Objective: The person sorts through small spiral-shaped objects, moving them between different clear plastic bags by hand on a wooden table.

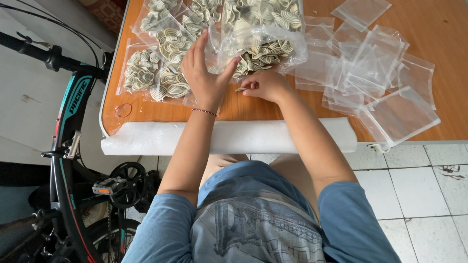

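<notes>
From above, I saw the left hand (204, 78) lying open, fingers spread, on a large clear bag of coiled cream pieces (261, 41) near the tabletop's (438, 29) front edge. The right hand (265, 85) sat just beside it, fingers curled, pinching one small coiled piece (241, 89). Smaller filled bags (156, 63) lay toward the left edge, and empty clear bags (370, 73) were heaped toward the right. A bicycle (68, 146) stood left of the table.

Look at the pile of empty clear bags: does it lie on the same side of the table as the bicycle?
No: the empty clear bags lie at the table's right end, while the bicycle stands beside its left end.
</notes>
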